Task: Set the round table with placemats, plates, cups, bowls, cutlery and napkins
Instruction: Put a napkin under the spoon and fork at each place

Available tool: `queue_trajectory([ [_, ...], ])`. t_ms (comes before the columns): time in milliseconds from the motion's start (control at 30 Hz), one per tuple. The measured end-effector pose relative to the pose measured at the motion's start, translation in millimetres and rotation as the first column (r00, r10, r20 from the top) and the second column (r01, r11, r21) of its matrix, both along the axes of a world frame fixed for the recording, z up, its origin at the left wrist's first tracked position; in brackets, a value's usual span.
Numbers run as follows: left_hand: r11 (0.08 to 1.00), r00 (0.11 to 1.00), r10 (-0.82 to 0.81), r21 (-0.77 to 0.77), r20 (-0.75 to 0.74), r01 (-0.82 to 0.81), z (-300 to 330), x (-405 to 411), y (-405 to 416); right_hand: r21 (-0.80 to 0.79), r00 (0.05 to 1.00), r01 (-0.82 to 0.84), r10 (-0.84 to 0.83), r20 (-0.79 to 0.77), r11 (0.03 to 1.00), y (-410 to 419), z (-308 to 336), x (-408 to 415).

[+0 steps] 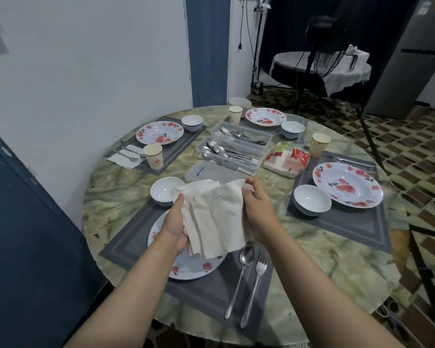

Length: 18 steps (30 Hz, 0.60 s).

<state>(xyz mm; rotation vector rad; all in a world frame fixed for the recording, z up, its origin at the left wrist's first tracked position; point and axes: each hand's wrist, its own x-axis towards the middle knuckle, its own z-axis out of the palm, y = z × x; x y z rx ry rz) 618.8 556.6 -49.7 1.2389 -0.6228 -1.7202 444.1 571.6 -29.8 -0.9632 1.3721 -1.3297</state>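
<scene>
Napkin: a creased off-white paper napkin [212,217] hung partly unfolded in the air above the near place setting, between both hands.
Left hand: the left hand [176,226] gripped the napkin's left edge, fingers curled behind the paper and thumb in front.
Right hand: the right hand [255,209] pinched the napkin's upper right corner between thumb and fingertips.
Near setting: a white round plate with red flowers [194,268] lay on a grey rectangular placemat [209,295], partly hidden by the napkin; a steel spoon [239,275] and a steel fork [255,285] lay side by side on the mat, right of the plate; a small white bowl [165,190] stood at the mat's far left corner.
Centre: a clear plastic cutlery tray [236,148] held forks and spoons, its flat lid [211,173] just in front; a red-and-white napkin packet [288,159] lay to the right.
Table: a round table with a green marbled cover [312,249] carried three other settings with flowered plates, bowls and paper cups.
</scene>
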Motion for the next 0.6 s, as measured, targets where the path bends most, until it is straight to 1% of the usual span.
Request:
queue_trajectory([
  [67, 1.0, 0.996, 0.023, 0.006, 0.089, -0.024, -4, 2, 5, 0.019, 0.994, -0.064, 0.062, 0.091, 0.998, 6, 7, -10],
  [133, 0.998, 0.964, 0.062, -0.006, 0.258, -0.063, -14, 5, 4, 0.068, 0.972, -0.188, 0.176, 0.157, 0.98, 12, 13, -25],
  [167, 0.998, 0.927, 0.064, -0.013, 0.369, -0.064, -22, 7, 3, 0.103, 0.961, -0.249, 0.232, 0.154, 0.963, 16, 16, -34],
  [200, 0.998, 0.888, 0.049, -0.047, 0.457, -0.03, -22, 8, 6, 0.145, 0.95, -0.306, 0.291, 0.116, 0.941, 19, 17, -44],
  [233, 0.995, 0.857, 0.024, -0.093, 0.515, 0.028, -19, 6, 11, 0.195, 0.933, -0.36, 0.352, 0.073, 0.912, 22, 18, -54],
  [300, 0.964, 0.767, -0.057, -0.163, 0.639, 0.208, -13, -1, 23, 0.3, 0.883, -0.446, 0.47, -0.008, 0.843, 27, 16, -75],
  [367, 0.908, 0.641, -0.142, -0.159, 0.754, 0.388, -15, -12, 31, 0.399, 0.819, -0.448, 0.546, -0.175, 0.8, 29, 14, -93],
  [400, 0.876, 0.58, -0.177, -0.142, 0.795, 0.461, -17, -17, 35, 0.448, 0.767, -0.424, 0.576, -0.284, 0.787, 31, 14, -99],
  [433, 0.844, 0.541, -0.226, -0.115, 0.81, 0.524, -20, -24, 38, 0.494, 0.706, -0.399, 0.603, -0.371, 0.772, 32, 14, -104],
  [467, 0.808, 0.504, -0.295, -0.069, 0.812, 0.584, -24, -30, 41, 0.528, 0.66, -0.381, 0.624, -0.419, 0.759, 33, 11, -108],
  [500, 0.758, 0.454, -0.366, -0.023, 0.812, 0.652, -27, -37, 44, 0.549, 0.648, -0.369, 0.631, -0.427, 0.75, 35, 8, -111],
  [533, 0.704, 0.392, -0.411, 0.013, 0.823, 0.71, -28, -45, 50, 0.551, 0.662, -0.362, 0.623, -0.417, 0.752, 35, 4, -114],
  [567, 0.674, 0.344, -0.422, 0.036, 0.839, 0.738, -31, -52, 55, 0.544, 0.679, -0.364, 0.615, -0.4, 0.756, 37, 0, -115],
  [600, 0.667, 0.32, -0.415, 0.046, 0.852, 0.744, -35, -60, 58, 0.536, 0.694, -0.375, 0.613, -0.379, 0.756, 38, -3, -117],
])
